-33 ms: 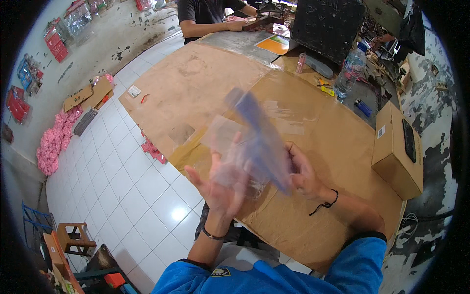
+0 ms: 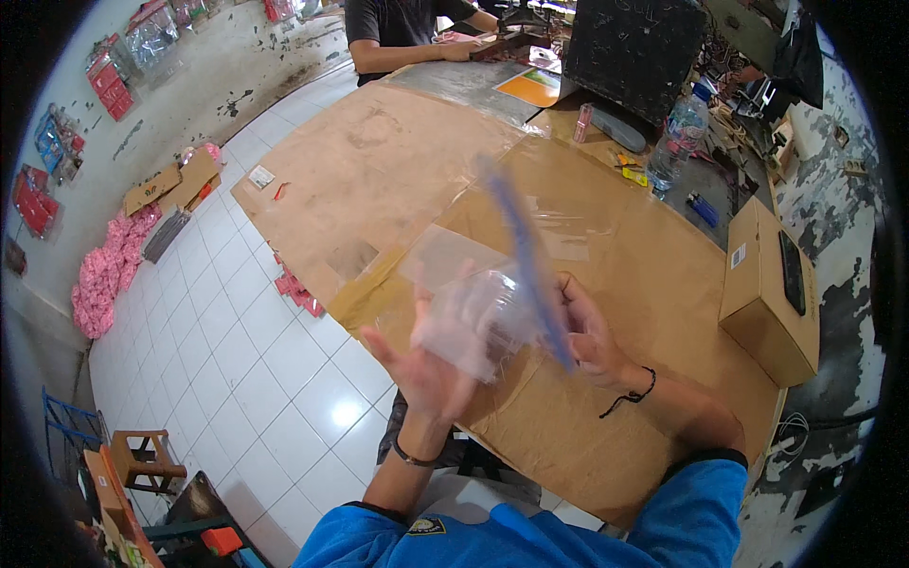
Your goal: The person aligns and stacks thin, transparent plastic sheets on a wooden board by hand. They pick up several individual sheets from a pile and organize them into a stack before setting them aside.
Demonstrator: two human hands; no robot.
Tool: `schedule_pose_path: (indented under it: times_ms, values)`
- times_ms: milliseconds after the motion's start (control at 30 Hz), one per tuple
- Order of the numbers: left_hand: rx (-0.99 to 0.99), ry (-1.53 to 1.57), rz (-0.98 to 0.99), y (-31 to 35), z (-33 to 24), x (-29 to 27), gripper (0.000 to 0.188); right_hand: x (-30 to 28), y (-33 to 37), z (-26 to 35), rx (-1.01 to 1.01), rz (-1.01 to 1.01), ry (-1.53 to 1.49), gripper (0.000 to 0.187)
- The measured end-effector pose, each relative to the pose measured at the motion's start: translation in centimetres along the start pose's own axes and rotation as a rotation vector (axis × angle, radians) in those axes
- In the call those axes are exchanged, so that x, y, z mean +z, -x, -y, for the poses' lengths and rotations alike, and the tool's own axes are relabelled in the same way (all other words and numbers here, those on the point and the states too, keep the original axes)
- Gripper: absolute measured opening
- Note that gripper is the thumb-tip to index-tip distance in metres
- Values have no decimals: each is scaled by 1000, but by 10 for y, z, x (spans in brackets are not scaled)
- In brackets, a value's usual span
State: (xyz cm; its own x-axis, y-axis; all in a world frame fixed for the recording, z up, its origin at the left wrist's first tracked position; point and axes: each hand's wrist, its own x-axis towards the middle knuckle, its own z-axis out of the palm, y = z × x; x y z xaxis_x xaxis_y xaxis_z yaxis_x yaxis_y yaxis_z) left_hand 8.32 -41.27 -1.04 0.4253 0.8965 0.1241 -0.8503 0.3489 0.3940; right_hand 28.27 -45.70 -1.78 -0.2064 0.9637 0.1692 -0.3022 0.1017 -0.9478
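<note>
My right hand (image 2: 591, 339) is closed on a thin blue flat piece (image 2: 530, 265), smeared by motion and seen almost edge-on, tilted over the table. Beside it, clear plastic film (image 2: 473, 317) spreads leftward across my left hand; whether it is a bag or loose sheets, and whether it joins the blue piece, I cannot tell. My left hand (image 2: 431, 381) lies palm up with fingers and thumb spread. The film partly covers its fingers and palm, and they grip nothing.
Brown board covers the table (image 2: 653, 275). On the right stand a cardboard box (image 2: 757, 284) with a black phone-like object (image 2: 792, 273) on it, a plastic bottle (image 2: 677, 142) and a blue lighter (image 2: 702, 209). Across the table another person (image 2: 402, 38) works.
The blue piece has turned from showing its broad face to nearly edge-on, its upper end swinging right. More of the clear film shows over my left hand. Both hands have barely moved.
</note>
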Motion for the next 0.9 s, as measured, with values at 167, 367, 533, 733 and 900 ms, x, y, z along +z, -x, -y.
schedule_pose_path:
  times_ms: [167,367,533,733,900]
  values:
    - [-61,774,194,6,8,4,113,4,3,6,44,19,-17,81]
    - [-190,730,114,4,-2,3,104,0,5,9,0,29,58,76]
    - [-90,477,176,11,4,-9,102,5,1,10,186,71,510,76]
    - [87,-42,126,4,-2,-10,101,8,-1,14,95,181,869,78]
    - [274,105,331,-6,-4,-28,83,24,-8,34,275,335,1018,84]
